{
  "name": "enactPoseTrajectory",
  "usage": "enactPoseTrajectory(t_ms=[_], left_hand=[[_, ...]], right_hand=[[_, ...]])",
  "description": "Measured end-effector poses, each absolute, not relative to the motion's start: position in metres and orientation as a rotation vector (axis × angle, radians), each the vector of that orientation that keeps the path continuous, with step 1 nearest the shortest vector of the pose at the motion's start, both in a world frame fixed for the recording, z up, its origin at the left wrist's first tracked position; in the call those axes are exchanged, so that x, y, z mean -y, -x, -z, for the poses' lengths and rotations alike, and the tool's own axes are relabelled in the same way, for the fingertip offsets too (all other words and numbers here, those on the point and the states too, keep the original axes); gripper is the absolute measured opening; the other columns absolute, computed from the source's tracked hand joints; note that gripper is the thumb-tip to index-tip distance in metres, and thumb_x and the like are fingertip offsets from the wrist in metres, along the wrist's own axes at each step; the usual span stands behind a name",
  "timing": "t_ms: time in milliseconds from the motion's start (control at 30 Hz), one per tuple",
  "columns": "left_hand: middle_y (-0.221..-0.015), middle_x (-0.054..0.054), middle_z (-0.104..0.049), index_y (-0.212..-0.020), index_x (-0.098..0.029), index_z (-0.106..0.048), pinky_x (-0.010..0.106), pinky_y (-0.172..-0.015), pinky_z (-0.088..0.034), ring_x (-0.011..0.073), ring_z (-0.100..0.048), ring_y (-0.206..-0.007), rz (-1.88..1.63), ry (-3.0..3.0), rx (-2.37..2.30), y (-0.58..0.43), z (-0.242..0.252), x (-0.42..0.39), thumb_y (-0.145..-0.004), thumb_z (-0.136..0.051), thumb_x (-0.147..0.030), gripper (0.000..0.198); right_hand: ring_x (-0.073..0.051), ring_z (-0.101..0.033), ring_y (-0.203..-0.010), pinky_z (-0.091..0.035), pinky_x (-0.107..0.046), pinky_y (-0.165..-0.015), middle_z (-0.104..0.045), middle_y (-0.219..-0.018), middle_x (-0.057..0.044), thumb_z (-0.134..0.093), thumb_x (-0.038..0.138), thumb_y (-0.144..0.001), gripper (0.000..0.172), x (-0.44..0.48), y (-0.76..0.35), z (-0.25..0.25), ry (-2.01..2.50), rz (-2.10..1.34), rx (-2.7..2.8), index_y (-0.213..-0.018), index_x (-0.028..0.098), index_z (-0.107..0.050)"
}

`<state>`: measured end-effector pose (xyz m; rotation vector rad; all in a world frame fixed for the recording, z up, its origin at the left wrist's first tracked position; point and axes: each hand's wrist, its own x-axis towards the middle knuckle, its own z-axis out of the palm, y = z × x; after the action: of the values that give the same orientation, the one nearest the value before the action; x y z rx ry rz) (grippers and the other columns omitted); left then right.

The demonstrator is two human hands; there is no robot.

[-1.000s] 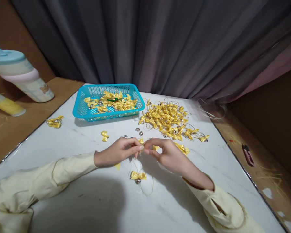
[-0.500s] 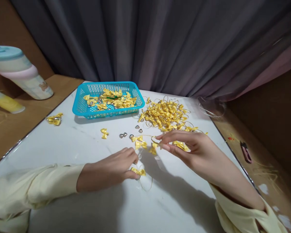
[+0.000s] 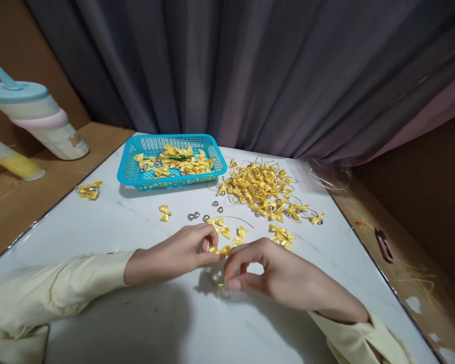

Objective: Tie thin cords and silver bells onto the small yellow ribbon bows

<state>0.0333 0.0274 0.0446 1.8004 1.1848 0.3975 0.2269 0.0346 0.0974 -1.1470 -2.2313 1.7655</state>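
Observation:
My left hand (image 3: 178, 253) is closed, with thumb and fingers pinching a yellow satin bow (image 3: 221, 251). Just right of it and lower, my right hand (image 3: 276, 278) pinches a thin yellow cord (image 3: 220, 286), whose end is blurred at the fingertips. Right behind the hands lie loose bows (image 3: 223, 231), a single bow (image 3: 240, 235) and a curved length of gold cord (image 3: 239, 219). A few silver heart-shaped bells or beads (image 3: 193, 216) rest close by. Another bow (image 3: 165, 213) lies farther left.
A blue plastic basket (image 3: 167, 186) holding bows stands at the back. To its right spreads a heap of corded bows (image 3: 260, 187). Several bows (image 3: 89, 189) lie at the left edge. A tumbler (image 3: 49, 121) stands left; pink thread snips (image 3: 383, 246) lie right of the white tabletop (image 3: 144, 323).
My right hand has moved down and left, close to the left hand. The left hand has lifted the bow slightly away from me. The view has shifted a little.

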Motion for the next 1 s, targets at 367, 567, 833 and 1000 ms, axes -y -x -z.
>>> enactPoseTrajectory(t_ms=[367,567,833,1000], left_hand=[[-0.079,-0.001,-0.056,-0.077,-0.018,-0.051,0.023,-0.063,-0.037,0.0109,-0.044,-0.065,-0.567,-1.878,-1.174,-0.031,-0.063,-0.025,-0.080,-0.053,-0.028,0.011],[-0.083,-0.001,-0.057,-0.080,-0.019,-0.055,0.023,-0.066,-0.040,0.0126,-0.048,-0.072,-0.591,-1.793,-1.151,-0.030,-0.062,-0.028,-0.080,-0.056,-0.031,0.012],[-0.084,-0.002,-0.056,-0.083,-0.019,-0.055,0.021,-0.064,-0.038,0.0107,-0.047,-0.071,-0.570,-1.730,-1.111,-0.030,-0.063,-0.030,-0.080,-0.056,-0.027,0.009],[-0.065,-0.005,-0.046,-0.084,-0.018,-0.051,0.020,-0.053,-0.032,0.0098,-0.041,-0.059,-0.477,-1.620,-1.094,-0.029,-0.052,-0.038,-0.081,-0.056,-0.035,0.018]], right_hand=[[-0.018,-0.056,-0.086,-0.041,-0.030,-0.080,-0.065,-0.083,-0.004,-0.060,0.016,-0.081,0.011,-0.036,-0.225,-0.089,1.189,-1.240,2.184,-0.076,0.019,-0.069],[-0.017,-0.054,-0.093,-0.041,-0.030,-0.084,-0.055,-0.097,-0.006,-0.058,0.014,-0.081,0.014,-0.037,-0.228,-0.091,1.136,-1.164,2.185,-0.076,0.020,-0.069],[-0.017,-0.053,-0.100,-0.038,-0.031,-0.090,-0.054,-0.106,-0.007,-0.058,0.012,-0.081,0.014,-0.043,-0.229,-0.088,1.143,-1.259,2.152,-0.073,0.018,-0.068],[-0.017,-0.053,-0.099,-0.038,-0.031,-0.090,-0.055,-0.104,-0.007,-0.058,0.012,-0.080,0.013,-0.046,-0.231,-0.089,1.151,-1.250,2.144,-0.071,0.017,-0.067]])
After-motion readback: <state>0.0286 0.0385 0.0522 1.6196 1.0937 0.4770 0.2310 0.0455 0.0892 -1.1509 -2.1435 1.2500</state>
